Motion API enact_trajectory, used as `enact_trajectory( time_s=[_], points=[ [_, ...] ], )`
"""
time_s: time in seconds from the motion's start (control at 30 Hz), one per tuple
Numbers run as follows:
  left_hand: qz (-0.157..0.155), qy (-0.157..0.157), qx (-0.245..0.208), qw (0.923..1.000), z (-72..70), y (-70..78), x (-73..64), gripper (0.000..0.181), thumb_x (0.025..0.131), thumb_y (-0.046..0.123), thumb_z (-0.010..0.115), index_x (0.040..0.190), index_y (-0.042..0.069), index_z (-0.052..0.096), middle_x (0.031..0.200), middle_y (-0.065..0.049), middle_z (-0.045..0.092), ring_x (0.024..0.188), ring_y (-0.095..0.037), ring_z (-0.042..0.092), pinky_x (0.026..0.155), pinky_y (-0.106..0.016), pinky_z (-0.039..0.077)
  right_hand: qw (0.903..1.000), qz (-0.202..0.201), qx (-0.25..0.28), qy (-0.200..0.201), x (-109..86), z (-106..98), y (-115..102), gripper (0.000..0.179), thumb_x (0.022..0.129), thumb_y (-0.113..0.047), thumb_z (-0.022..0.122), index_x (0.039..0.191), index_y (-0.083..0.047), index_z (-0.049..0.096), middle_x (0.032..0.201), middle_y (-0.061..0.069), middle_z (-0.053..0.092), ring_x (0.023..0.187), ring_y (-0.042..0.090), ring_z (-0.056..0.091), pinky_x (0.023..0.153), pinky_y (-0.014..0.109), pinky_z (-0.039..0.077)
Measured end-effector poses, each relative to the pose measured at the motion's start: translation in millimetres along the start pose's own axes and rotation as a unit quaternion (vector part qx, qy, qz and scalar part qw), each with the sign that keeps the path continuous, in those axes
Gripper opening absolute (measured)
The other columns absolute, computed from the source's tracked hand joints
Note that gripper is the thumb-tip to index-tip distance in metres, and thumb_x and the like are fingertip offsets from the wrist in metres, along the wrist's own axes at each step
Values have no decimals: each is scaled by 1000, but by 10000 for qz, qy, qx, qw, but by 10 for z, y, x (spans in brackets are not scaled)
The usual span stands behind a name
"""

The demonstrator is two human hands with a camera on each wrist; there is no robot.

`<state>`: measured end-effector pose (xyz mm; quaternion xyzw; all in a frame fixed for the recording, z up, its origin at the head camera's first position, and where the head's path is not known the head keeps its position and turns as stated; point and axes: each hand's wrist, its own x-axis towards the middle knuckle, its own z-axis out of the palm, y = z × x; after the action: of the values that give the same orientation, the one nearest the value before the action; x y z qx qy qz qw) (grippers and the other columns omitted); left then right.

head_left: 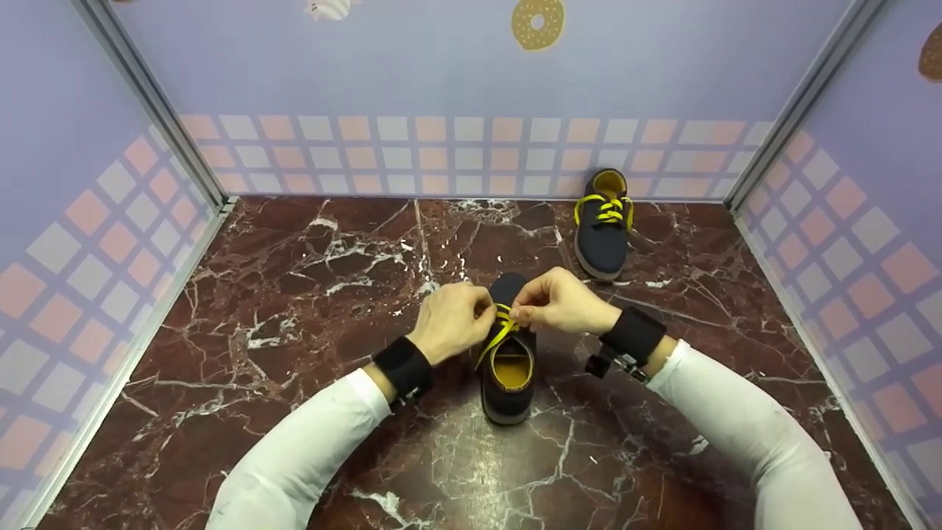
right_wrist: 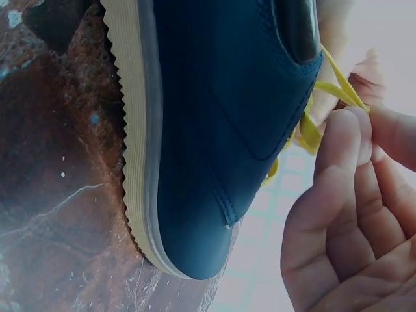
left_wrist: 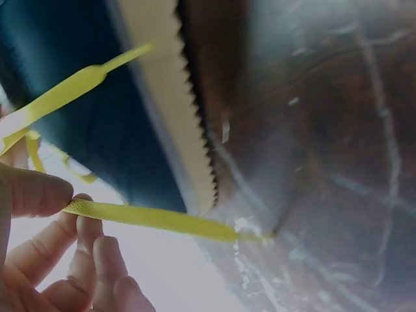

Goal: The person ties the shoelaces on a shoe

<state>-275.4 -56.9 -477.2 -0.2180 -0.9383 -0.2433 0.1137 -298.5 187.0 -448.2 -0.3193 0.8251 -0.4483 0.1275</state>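
A dark shoe (head_left: 508, 405) with a yellow insole stands on the floor, its toe pointing away from me. Yellow shoelace (head_left: 500, 342) crosses its tongue, and one end trails along the left side. My left hand (head_left: 456, 318) pinches the lace from the left; in the left wrist view, a flat yellow lace end (left_wrist: 156, 219) sticks out past the thumb and forefinger. From the other side, my right hand (head_left: 565, 303) pinches lace between thumb and fingertips. The right wrist view shows those fingertips beside the shoe's lacing, with two yellow strands (right_wrist: 338, 91) running into them.
A second dark shoe (head_left: 603, 246) with yellow laces leans at the back wall, toe toward me. Patterned panels (head_left: 471, 73) border the brown marbled floor (head_left: 294, 324) at the back and both sides.
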Motion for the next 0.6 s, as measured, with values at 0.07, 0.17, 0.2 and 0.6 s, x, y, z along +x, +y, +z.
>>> enact_trajectory(
  time_s=[0.07,0.17,0.2,0.6],
  points=[
    [-47,53,-68,10000,-52,5,16,17,99,28,74,92,16,85,82,-1,80,72,-22,72,63,-42,57,10000,17,-8,6,4,3,0,12,102,-7,80,96,1,86,88,23,83,64,3,73,62,23,63],
    [-108,65,-216,9997,-142,28,42,20,98,29,75,87,16,84,74,1,78,68,-21,70,60,-39,52,10000,49,-25,8,6,4,0,12,102,-6,79,96,0,86,87,21,84,66,13,76,62,19,60],
    [-129,49,-273,9995,-173,39,49,21,97,30,75,84,16,83,72,1,77,67,-21,70,60,-38,51,10000,57,-27,8,5,3,-5,12,103,-6,79,97,0,86,87,20,84,68,18,78,62,18,60],
    [-409,-669,-1814,9803,-349,145,69,32,97,30,74,72,12,82,61,7,67,51,-5,50,52,-22,36,10000,12,-70,-14,1,2,-47,13,104,-10,79,97,-3,87,85,20,84,74,37,80,62,19,60]
  ],
)
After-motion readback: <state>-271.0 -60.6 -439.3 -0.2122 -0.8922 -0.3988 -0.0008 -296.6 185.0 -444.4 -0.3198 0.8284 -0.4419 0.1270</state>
